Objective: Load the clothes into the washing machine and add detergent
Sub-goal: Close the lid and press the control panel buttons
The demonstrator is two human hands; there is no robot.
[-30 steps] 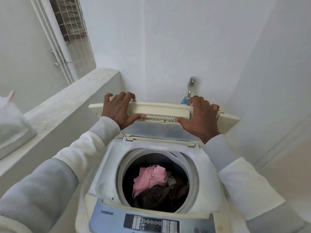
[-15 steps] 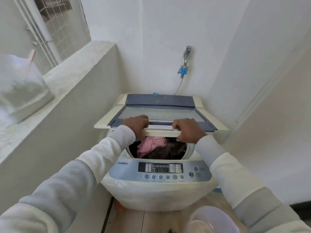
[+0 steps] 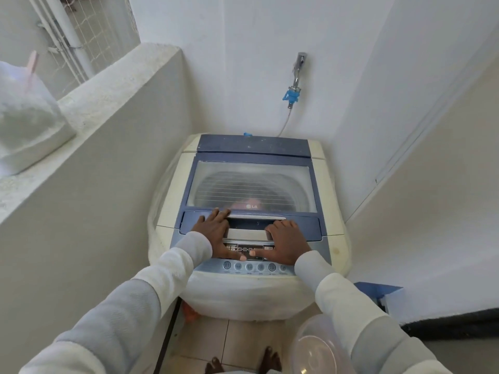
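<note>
Two hands: left hand (image 3: pixel 213 233) and right hand (image 3: pixel 286 244) lie palm down on the front strip of the lid (image 3: pixel 251 182).
Grip, left: fingers straight and slightly spread, pressed flat beside the lid's recessed handle. The thumb reaches over the control panel (image 3: pixel 251 266). It holds nothing.
Grip, right: mirrors the left, with fingers flat on the strip and the thumb tip nearly meeting the other thumb. It holds nothing.
Arms: both reach forward, roughly parallel, with wrists low over the panel edge.
Washing machine (image 3: pixel 334 211): top-loader set in the corner, its lid lying flat.
Clothes (image 3: pixel 243 204): inside the drum. We see only a dim pinkish patch through the lid's window; the rest is too hazy to tell.
Step in hand: we judge this to be pressing the lid down, with loading apparently done. We cannot tell whether detergent has gone in.
Detergent candidate: a translucent bag (image 3: pixel 27 125) with white contents sits on the ledge (image 3: pixel 108 90), well apart from the machine. We cannot confirm what it holds.
Next move: if detergent is outstanding, the lid must be lifted again by its handle and the bag fetched. Otherwise the hands must slide back to the round buttons below the thumbs.
Also noted: a clear plastic basin (image 3: pixel 318 349) by the right forearm.
</note>
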